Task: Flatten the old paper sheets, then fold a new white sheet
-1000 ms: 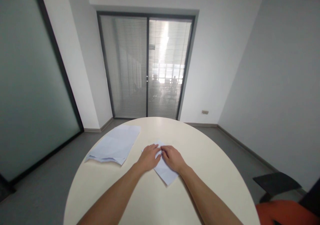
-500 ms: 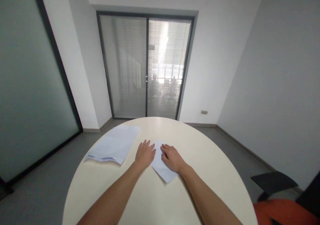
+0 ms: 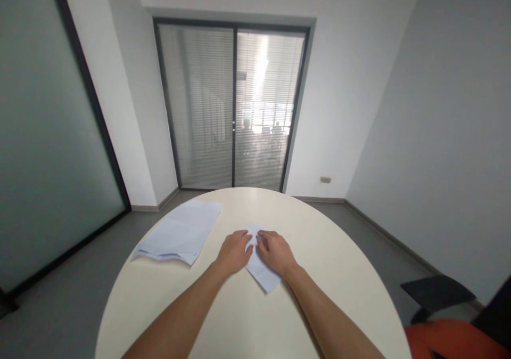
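A small folded piece of white paper (image 3: 263, 275) lies on the white round table (image 3: 235, 324), slanting toward me, its near corner pointed. My left hand (image 3: 235, 251) is at its left edge, fingers bent together and fingertips and thumb closed on the far part of the paper. From the right, my right hand (image 3: 277, 251) covers the other edge, its fingers curled and its thumb close to them on the paper. The two thumbs face each other across a narrow strip of paper. What lies under the right palm is hidden.
A stack of larger white sheets (image 3: 181, 231) rests at the table's left side, its near edge slightly lifted. An orange and black chair (image 3: 451, 337) stands at the lower right. Beyond the table is a glass door with blinds (image 3: 233, 103).
My left hand's spread fingers have drawn together and bent onto the paper's left edge. My right fingers have curled a little more. The paper has barely shifted.
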The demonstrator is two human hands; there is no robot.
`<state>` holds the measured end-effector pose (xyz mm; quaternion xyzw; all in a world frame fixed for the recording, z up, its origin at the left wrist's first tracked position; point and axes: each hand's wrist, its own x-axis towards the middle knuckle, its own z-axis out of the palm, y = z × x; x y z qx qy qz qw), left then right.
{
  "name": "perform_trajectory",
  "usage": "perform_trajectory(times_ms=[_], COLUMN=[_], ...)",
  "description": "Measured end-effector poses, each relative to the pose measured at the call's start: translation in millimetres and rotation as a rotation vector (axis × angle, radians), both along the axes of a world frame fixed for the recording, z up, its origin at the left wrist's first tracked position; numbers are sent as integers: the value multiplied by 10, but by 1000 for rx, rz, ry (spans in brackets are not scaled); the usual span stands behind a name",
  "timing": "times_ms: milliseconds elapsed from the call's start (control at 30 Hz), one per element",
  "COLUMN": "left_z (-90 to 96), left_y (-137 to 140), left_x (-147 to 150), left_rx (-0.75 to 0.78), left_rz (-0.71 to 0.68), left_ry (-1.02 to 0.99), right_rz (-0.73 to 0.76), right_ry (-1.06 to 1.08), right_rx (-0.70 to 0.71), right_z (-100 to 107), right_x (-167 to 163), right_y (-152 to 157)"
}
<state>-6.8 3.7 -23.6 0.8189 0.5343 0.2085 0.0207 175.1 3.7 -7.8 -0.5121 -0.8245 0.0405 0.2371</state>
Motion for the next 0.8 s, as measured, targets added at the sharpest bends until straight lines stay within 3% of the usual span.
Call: perform_trajectory(times_ms=[167,367,700,800], left_z=[65,-26,-61,-42], left_y=[6,71,38,61], left_x=[-15,-74,-27,-56], left_rx=[5,-48,-63,-33], left_rz=[147,-62,161,67], left_ry=[19,15,102,74], right_rz=[98,221,82,116], right_ry=[-55,-55,-85,-86], right_rx=[-54,-87,-218,-213], right_z=[-54,-50,-128,-127], right_x=[-37,-17,5,42], right_y=[-38,-40,4,8])
